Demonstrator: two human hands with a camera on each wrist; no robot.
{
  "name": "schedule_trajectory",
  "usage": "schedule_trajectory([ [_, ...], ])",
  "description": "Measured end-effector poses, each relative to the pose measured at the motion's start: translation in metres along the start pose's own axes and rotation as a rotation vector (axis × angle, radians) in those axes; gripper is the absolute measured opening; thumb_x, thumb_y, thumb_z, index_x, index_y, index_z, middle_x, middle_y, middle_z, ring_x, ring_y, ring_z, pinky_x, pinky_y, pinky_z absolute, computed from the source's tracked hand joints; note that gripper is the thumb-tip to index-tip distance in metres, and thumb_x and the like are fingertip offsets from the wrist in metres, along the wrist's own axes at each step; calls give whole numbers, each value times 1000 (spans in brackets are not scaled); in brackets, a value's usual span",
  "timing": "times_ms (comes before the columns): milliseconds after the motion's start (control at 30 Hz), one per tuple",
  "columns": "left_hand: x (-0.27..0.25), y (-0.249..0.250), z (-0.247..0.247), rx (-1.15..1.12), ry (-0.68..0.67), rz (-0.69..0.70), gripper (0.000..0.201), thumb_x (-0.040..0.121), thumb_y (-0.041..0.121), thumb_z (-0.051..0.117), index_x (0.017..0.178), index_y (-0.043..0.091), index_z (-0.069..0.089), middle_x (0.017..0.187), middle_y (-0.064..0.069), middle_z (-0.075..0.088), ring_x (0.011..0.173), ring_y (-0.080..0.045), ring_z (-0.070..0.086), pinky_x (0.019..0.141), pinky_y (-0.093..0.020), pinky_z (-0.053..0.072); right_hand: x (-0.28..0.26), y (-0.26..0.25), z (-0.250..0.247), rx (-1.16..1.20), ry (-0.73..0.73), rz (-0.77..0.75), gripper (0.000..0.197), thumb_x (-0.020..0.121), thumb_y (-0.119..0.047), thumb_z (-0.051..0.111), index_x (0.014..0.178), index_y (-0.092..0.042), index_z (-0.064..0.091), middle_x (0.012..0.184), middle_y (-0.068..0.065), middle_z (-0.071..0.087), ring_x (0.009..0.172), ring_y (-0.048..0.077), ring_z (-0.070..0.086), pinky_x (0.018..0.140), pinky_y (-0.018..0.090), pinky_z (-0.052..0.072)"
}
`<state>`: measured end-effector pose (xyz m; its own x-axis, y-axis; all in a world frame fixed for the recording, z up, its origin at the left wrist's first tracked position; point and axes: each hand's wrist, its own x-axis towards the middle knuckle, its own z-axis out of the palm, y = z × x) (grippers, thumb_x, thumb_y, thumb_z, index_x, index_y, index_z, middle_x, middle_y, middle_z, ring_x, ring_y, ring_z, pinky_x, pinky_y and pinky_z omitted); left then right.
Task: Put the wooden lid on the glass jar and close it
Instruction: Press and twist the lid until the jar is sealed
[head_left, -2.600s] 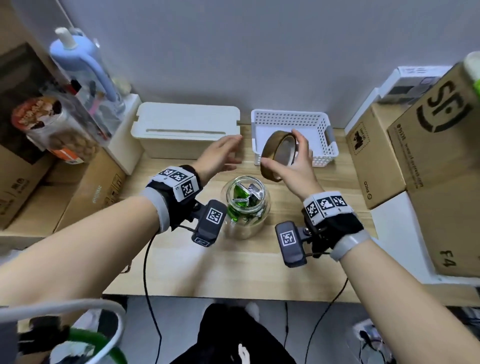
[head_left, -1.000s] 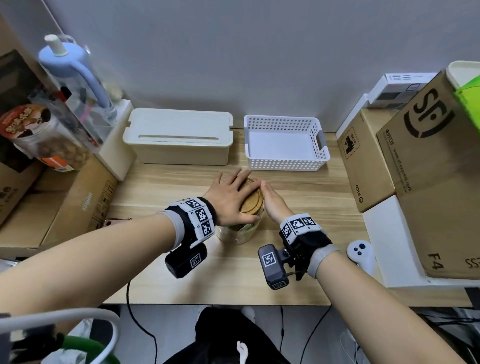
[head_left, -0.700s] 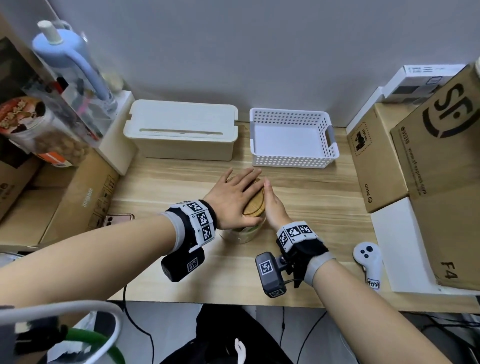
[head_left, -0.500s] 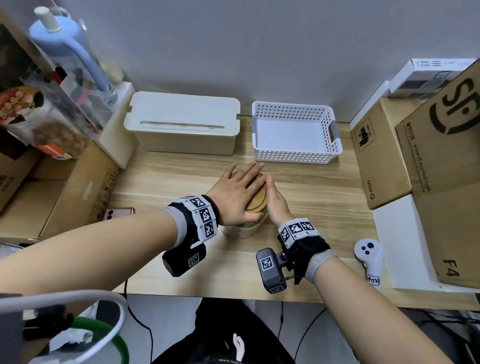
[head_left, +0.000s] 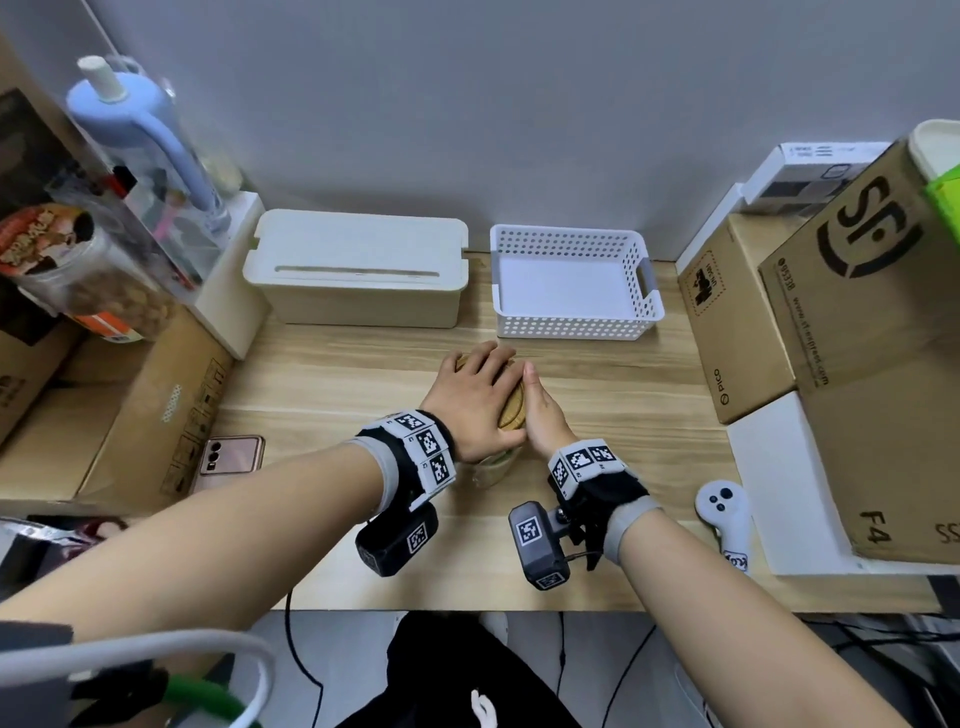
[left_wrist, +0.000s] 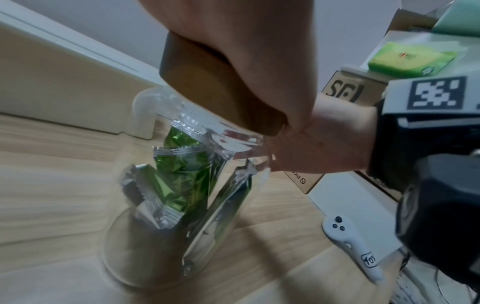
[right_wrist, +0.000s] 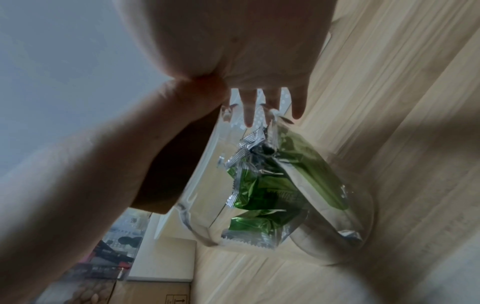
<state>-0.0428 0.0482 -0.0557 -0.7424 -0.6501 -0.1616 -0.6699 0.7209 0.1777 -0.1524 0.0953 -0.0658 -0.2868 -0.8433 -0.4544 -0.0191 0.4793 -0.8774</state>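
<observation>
Pale wood bench (head_left: 332, 395) runs under a grey wall, and your glass jar (left_wrist: 182, 195) stands near its middle, a little toward the front edge, with green and silver foil packets (left_wrist: 179, 181) inside. Your wooden lid (head_left: 511, 408) sits on the jar's mouth. Your left hand (head_left: 475, 402) lies flat over the lid with its fingers straight, pressing down; nothing is curled round the lid. Your right hand (head_left: 543, 415) rests its edge against the lid's right side, fingers straight and together, steadying rather than clasping.

You look to be in the closing step: the lid is placed and being seated. From the left wrist view I cannot tell whether it is fully down or level. Next, press evenly through the palm and check the rim all round before letting go, keeping the foil clear of the seal.

Toward the back edge stand a cream lidded box (head_left: 358, 270) and a white perforated basket (head_left: 571, 327). Cardboard boxes (head_left: 852, 332) crowd the right end, a white controller (head_left: 724, 519) lies near the front right corner, and a phone (head_left: 231, 454) lies at the left.
</observation>
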Motion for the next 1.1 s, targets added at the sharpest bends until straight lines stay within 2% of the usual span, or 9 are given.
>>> schedule_trajectory([
  [133, 1, -2, -1, -7, -25, 25, 91, 72, 65, 34, 149, 18, 21, 161, -4, 18, 150, -24, 13, 116, -50, 19, 5, 1, 0, -134, -41, -20, 59, 99, -45, 17, 144, -11, 34, 151, 9, 37, 142, 20, 30, 121, 35, 18],
  [233, -2, -11, -4, -53, -24, 108, 105, 70, 68, 50, 152, 15, 13, 162, -6, 14, 150, -24, 14, 118, -45, 16, 8, 1, -7, -264, -74, -60, 53, 100, -38, 21, 144, -11, 34, 151, 8, 37, 143, 21, 29, 119, 30, 18],
  [333, -12, -29, -12, -190, -11, 149, 133, 53, 80, 58, 153, 13, 4, 163, -8, 8, 150, -24, 12, 120, -40, 14, 12, -4, -18, -465, -69, -109, 51, 100, -35, 29, 144, -9, 31, 153, 12, 33, 143, 25, 28, 118, 34, 20],
  [467, -30, -56, -3, -475, -60, -64, 156, 30, 89, 53, 152, 16, -9, 163, -8, 0, 151, -24, 3, 123, -40, 10, 13, -24, -22, -596, -92, -166, 65, 92, -36, 51, 147, -18, 23, 156, 9, 25, 143, 25, 26, 119, 39, 23],
  [567, -39, -66, 17, -661, -108, -165, 163, 23, 85, 64, 152, 10, -2, 161, -14, 10, 150, -27, 10, 123, -36, 13, 8, -43, -14, -744, -226, -268, 83, 79, -35, 70, 148, -23, 24, 156, 7, 25, 142, 25, 28, 118, 39, 25],
  [667, -37, -59, 35, -874, -65, -197, 147, 29, 61, 81, 149, 10, 15, 152, -13, 29, 142, -24, 30, 119, -32, 22, 6, -55, -8, -953, -437, -352, 105, 65, -32, 83, 149, -21, 19, 158, 7, 18, 145, 23, 19, 120, 41, 19],
  [767, -31, -53, 44, -975, -3, -223, 142, 27, 53, 85, 147, 13, 20, 147, -12, 36, 138, -24, 35, 119, -42, 27, 10, -59, -7, -1221, -533, -384, 116, 58, -30, 87, 149, -20, 16, 160, 5, 13, 146, 24, 14, 121, 40, 16],
  [933, -24, -56, 43, -945, -25, -207, 137, 31, 50, 83, 149, 21, 19, 149, -9, 34, 139, -21, 32, 118, -38, 27, 10, -62, -7, -1295, -502, -428, 115, 55, -35, 86, 148, -23, 19, 154, 0, 26, 139, 22, 30, 116, 38, 29],
  [1100, -23, -59, 47, -994, -41, -201, 131, 35, 43, 88, 147, 26, 22, 147, -4, 38, 137, -19, 37, 117, -40, 31, -3, -57, -8, -1332, -345, -498, 108, 56, -56, 75, 146, -28, 22, 147, -2, 38, 126, 22, 48, 100, 39, 46],
])
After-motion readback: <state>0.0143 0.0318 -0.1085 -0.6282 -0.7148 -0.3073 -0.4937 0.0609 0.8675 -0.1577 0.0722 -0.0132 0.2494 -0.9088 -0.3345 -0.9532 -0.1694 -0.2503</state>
